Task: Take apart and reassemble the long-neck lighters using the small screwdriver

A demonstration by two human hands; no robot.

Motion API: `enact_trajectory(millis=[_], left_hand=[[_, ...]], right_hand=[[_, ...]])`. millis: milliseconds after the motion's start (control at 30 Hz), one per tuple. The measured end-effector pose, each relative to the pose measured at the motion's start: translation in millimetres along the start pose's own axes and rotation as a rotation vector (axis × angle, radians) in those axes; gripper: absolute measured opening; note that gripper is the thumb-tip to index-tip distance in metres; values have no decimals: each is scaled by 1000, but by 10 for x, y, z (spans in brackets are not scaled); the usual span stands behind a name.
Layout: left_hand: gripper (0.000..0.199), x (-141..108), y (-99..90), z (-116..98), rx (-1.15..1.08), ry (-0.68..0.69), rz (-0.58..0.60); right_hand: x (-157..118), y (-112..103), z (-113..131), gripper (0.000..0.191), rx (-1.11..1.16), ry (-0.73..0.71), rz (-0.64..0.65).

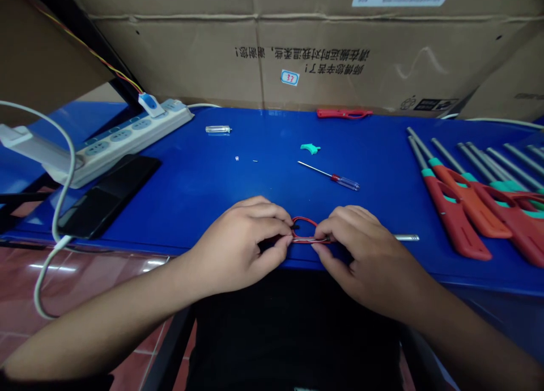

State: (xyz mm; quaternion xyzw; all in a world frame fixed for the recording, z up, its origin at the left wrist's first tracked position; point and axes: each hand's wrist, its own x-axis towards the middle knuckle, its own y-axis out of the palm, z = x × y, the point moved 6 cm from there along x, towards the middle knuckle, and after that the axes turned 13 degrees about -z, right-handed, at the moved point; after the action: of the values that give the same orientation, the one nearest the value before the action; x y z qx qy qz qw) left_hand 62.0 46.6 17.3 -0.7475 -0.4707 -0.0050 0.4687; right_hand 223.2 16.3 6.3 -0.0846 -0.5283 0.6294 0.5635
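On my feed, the left hand [240, 246] and right hand [361, 260] are both closed, pinching a thin red wire loop [304, 222], while long red-orange plastic utility lighters [467, 204] lie well apart to the right.

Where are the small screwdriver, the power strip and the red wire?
Small screwdriver [346, 180], head view, on the handle.
Power strip [127, 143], head view, on its top face.
Red wire [304, 219], head view, on the loop's top.

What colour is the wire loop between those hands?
The wire loop looks red, best seen in the head view.
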Motion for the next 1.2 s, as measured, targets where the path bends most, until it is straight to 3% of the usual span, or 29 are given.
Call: enact_trajectory(millis=[300, 633, 800, 1000, 1200], left_hand=[[12, -32, -4, 24, -11, 25, -20], [12, -114, 13, -59, 111, 257, -19], [12, -113, -12, -69, 74, 229, -6], [13, -129, -43, -44, 7, 140, -39], [22, -226, -45, -105, 172, 250, -76]], right_hand=[[-14, 2, -16, 7, -8, -14, 2], [-10, -49, 17, 15, -154, -68, 42], [3, -34, 83, 19, -252, -133, 57], [-43, 6, 75, 17, -298, -110, 91], [-34, 26, 49, 18, -278, -77, 116]])
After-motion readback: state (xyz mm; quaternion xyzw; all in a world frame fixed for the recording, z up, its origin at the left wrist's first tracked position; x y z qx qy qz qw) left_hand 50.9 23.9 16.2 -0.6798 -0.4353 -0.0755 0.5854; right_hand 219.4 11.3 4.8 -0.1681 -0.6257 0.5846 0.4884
